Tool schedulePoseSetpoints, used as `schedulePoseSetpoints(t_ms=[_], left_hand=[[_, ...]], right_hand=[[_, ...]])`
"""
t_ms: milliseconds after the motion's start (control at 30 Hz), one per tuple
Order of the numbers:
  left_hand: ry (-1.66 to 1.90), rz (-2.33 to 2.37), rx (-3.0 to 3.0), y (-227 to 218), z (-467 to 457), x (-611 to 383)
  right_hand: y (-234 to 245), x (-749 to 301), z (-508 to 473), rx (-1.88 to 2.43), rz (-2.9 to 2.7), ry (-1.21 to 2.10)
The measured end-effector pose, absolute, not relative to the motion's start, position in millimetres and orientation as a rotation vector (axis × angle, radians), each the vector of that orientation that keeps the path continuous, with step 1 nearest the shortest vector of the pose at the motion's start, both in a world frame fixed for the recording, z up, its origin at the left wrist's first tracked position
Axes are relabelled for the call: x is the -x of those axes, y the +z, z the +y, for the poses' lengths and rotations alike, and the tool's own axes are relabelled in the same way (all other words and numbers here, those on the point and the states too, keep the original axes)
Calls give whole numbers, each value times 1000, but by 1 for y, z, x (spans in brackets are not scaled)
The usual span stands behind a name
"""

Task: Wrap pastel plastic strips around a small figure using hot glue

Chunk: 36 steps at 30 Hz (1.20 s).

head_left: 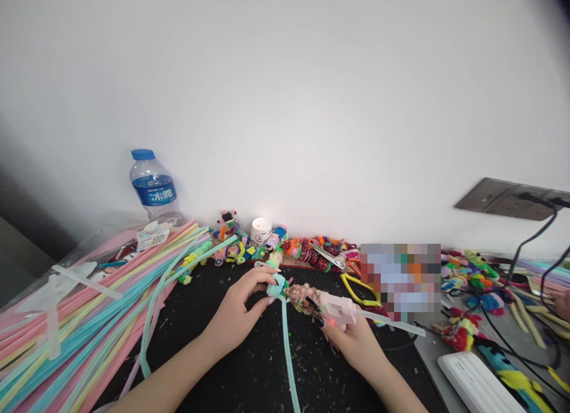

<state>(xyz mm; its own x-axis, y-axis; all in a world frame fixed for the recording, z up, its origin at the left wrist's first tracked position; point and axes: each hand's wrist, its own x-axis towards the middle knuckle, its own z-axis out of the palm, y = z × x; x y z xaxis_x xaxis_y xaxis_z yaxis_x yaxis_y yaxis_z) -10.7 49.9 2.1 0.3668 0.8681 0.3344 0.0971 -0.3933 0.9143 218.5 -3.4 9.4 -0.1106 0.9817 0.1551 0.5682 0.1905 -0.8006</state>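
Observation:
Between the thumb and fingers of my left hand [249, 303] is a small figure of coiled pipe cleaner [276, 286], mostly light turquoise with some green. A long turquoise strand [288, 353] hangs from it toward the front edge of the view. My right hand [351, 345] is closed around a pale pink hot glue gun [337, 309]. Fuzz and coloured bits cover the gun's front end, which points left and is close to the coil; whether they touch I cannot tell. A translucent glue stick [392, 322] sticks out of its back, and a small red light glows on it.
Loose pastel pipe cleaners [111, 306] lie in a big heap at left, below a water bottle [154, 187]. Along the wall sit several fuzzy figures, a paper cup [261, 230] and yellow-handled scissors [360, 288]. At right are a white power strip-like box [481, 380] and black cables [516, 282].

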Motion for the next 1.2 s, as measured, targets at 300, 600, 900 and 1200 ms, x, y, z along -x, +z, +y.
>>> schedulePoseSetpoints(t_ms=[300,600,900,1200], left_hand=[[1113,847,-1753,3,49,11],[1116,858,-1764,5,48,10],[1133,858,-1751,4,49,10],[1140,851,-1756,4,49,10]], right_hand=[[10,-218,-3,1438,-1737,758],[6,-221,-2,1480,-1722,751],[10,-218,-3,1445,-1715,771],[7,-220,-1,1460,-1717,746]])
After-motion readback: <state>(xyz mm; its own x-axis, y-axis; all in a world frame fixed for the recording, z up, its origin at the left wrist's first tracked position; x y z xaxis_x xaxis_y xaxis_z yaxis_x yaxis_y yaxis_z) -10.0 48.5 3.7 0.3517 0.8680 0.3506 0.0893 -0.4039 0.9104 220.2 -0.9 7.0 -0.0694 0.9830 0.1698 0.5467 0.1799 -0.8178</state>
